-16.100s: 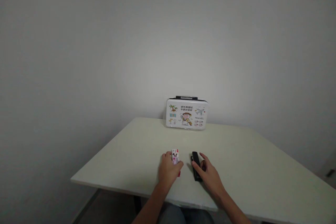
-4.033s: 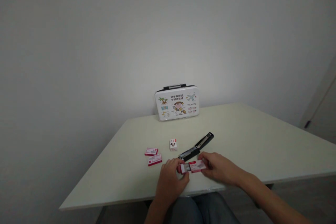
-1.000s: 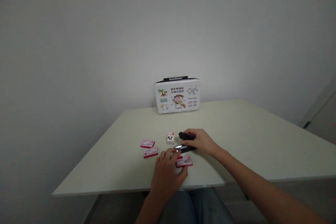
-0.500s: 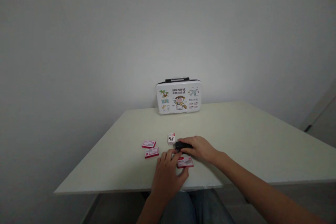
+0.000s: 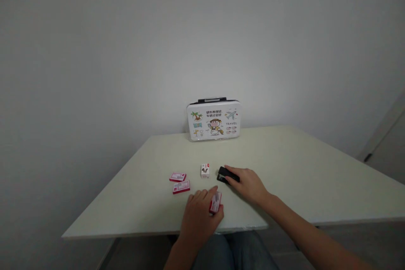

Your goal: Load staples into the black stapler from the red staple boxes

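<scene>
Left hand point(image 5: 200, 213) low and curled, fingers pinched closed, right hand point(image 5: 249, 184) palm down, forearm outstretched

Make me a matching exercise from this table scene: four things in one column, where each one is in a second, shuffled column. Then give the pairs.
Things:
1. black stapler
2. illustrated case
3. small white box
4. tilted red staple box

Places:
A. upright at the table's far edge, by the wall
B. in the left hand's grip
C. under the right hand
D. free on the table, just left of the stapler

Pairs: 1-C, 2-A, 3-D, 4-B
</scene>
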The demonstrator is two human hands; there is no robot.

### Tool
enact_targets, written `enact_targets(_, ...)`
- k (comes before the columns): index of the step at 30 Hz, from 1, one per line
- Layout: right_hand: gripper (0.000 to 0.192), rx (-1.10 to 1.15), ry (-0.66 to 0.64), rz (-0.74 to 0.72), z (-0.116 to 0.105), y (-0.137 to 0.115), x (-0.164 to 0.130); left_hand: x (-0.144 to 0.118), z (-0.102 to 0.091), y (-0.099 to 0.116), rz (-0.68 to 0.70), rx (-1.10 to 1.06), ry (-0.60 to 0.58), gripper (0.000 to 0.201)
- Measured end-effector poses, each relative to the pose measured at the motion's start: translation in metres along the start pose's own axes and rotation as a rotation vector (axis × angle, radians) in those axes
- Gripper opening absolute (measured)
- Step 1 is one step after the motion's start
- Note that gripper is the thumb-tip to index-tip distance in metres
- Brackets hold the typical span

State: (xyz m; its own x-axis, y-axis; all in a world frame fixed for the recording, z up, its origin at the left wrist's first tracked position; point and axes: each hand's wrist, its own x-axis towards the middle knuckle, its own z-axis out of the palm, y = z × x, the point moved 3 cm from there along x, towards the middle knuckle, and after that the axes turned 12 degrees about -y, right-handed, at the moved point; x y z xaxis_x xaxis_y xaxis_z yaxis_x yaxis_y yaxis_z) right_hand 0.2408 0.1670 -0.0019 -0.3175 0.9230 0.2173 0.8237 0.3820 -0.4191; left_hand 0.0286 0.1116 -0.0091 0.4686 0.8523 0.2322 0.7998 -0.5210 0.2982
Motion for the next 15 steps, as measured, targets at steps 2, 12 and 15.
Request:
enact_targets(2,0.049,0.059,0.053,0.054,0.005,0.006,-0.007,0.000,-0.001,0.000,-0.016,0.002,-0.018,0.045)
enact_targets(12,0.049,0.203,0.100,0.075,0.011,0.008,-0.019,-0.017,-0.029,-0.077,0.021,0.119,-0.072,0.054)
enact_targets(15,0.049,0.207,0.095,0.066,0.009,0.005,-0.018,-0.020,-0.033,-0.112,0.008,0.161,0.017,0.056)
